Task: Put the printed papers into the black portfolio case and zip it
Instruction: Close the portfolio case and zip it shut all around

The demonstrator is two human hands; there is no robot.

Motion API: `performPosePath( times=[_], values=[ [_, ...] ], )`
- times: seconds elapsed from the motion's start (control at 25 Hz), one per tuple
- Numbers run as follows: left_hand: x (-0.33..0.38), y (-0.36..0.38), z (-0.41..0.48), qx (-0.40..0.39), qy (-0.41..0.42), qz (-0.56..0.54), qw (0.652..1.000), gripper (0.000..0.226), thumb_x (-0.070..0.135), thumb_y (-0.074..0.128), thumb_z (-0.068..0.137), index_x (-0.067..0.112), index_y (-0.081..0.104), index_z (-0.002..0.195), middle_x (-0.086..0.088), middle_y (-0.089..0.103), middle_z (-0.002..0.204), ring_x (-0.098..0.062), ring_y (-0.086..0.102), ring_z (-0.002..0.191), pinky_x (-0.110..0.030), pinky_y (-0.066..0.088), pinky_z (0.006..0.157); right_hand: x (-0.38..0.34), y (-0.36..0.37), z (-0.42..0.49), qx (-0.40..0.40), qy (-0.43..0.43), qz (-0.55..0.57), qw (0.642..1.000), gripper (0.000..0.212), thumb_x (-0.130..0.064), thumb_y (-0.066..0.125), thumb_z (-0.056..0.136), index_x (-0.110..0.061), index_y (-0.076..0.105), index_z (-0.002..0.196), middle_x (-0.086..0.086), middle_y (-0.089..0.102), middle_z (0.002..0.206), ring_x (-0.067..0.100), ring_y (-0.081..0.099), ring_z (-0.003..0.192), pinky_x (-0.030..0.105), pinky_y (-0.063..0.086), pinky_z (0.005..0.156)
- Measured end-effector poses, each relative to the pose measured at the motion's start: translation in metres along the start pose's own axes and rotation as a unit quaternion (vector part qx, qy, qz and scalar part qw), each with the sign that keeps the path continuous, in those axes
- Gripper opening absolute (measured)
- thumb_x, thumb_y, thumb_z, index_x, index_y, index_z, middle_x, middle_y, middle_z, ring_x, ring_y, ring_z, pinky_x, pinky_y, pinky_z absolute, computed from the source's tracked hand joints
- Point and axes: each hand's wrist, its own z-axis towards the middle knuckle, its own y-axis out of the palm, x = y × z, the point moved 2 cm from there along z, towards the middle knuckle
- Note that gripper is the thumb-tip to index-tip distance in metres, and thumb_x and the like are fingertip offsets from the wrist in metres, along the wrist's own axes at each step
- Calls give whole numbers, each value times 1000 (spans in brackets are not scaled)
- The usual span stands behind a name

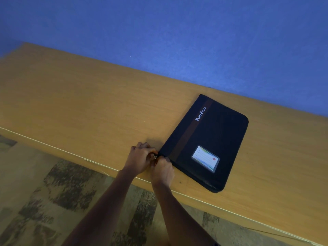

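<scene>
The black portfolio case (211, 137) lies flat and closed on the wooden table (88, 107). It has a brown stripe, white "PortFolio" lettering and a clear card window on its cover. Both hands meet at the case's near left corner. My left hand (140, 158) pinches the small metal zipper pull (155, 157) there. My right hand (164, 170) presses on the case's near edge just beside the pull. No printed papers are visible anywhere.
The table's front edge runs diagonally from the left down to the lower right. A blue wall (177, 32) stands right behind the table. Patterned carpet (53, 201) lies below the edge.
</scene>
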Motion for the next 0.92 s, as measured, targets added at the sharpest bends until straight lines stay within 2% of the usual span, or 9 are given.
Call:
performPosePath(
  times=[0.24,0.48,0.64,0.92],
  values=[
    [-4,0,3,-19,-36,-2,999,26,24,51,94,26,64,116,-1,57,118,-22,44,116,-40,30,98,-7,1,5,-27,-48,-53,997,31,-30,44,96,-9,62,110,12,62,113,33,68,96,39,55,75],
    [-8,-5,8,-18,-19,46,999,26,27,54,94,26,65,117,2,57,121,-20,42,121,-41,28,99,-4,1,3,-23,-102,-71,992,29,-15,37,99,-7,63,109,13,62,114,32,69,94,39,55,73],
    [-8,-3,5,17,-19,93,995,24,26,55,93,29,67,113,3,58,121,-21,43,121,-42,26,100,5,-3,2,-15,-49,-4,999,33,-23,39,99,-7,68,98,14,67,107,34,68,93,38,54,75],
    [5,6,0,62,-22,124,990,17,24,60,89,31,72,101,3,63,110,-25,50,113,-45,29,96,37,-12,-12,35,-34,-2,999,33,-24,40,98,-8,68,95,11,70,101,33,70,88,36,55,72]
  ],
)
